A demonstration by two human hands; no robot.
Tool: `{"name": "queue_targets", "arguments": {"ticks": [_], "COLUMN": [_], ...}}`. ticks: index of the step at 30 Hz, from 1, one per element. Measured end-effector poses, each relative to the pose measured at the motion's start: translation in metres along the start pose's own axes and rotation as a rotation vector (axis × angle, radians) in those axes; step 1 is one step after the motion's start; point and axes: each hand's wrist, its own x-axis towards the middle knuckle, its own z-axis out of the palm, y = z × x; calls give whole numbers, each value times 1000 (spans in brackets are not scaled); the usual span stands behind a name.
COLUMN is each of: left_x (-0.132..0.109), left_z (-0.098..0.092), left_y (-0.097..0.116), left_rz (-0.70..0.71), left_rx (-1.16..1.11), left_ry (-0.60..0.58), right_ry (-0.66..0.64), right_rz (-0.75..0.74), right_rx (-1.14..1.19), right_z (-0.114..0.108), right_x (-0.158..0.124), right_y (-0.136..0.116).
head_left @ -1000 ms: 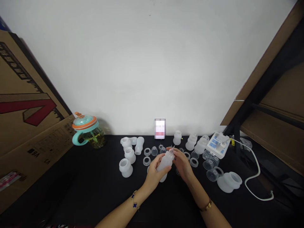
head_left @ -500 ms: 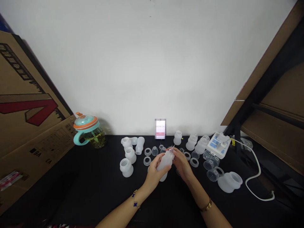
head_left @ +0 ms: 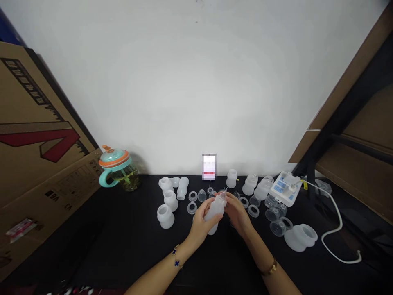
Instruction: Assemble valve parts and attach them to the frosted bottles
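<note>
A frosted white baby bottle [head_left: 215, 208] is tilted in front of me, its top pointing up and to the right. My left hand [head_left: 202, 221] wraps round the bottle's body, thumb across the near side. At the top sits a clear nipple [head_left: 224, 194] with a thin pointed tip. The fingers of my right hand [head_left: 237, 213] close round the neck and nipple from the right; the fingertips are partly hidden behind the bottle. Close by on the black table lie clear rings [head_left: 192, 208] and small clear domed caps [head_left: 202, 195].
Several frosted bottle bodies [head_left: 166, 216] stand to the left, and another one [head_left: 301, 237] lies to the right. Behind these are a teal-handled jug [head_left: 119, 170], a lit screen [head_left: 209, 167] against the wall, a white power strip [head_left: 285, 188] with its cable, and a cardboard box [head_left: 46, 164].
The view has shifted slightly, so everything appears a little further right. Both hands keep nearly the same hold on the bottle and its nipple.
</note>
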Motion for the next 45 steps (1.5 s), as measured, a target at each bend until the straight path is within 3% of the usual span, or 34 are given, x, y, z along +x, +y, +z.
{"name": "queue_targets", "arguments": {"ticks": [21,33,45], "left_x": [4,3,1], "left_z": [-1,2,2], "left_y": [-5,6,5], "left_rz": [-48,-141,-156], "left_rx": [-117,-223,-178], "left_ry": [-39,-69,-58], "right_ry": [-11,24,15], "right_rz": [-7,9,-9], "right_rx": [-25,-15,-55], "right_z": [-4,-6,-6], "right_x": [0,3,2], "right_y": [2,4,1]}}
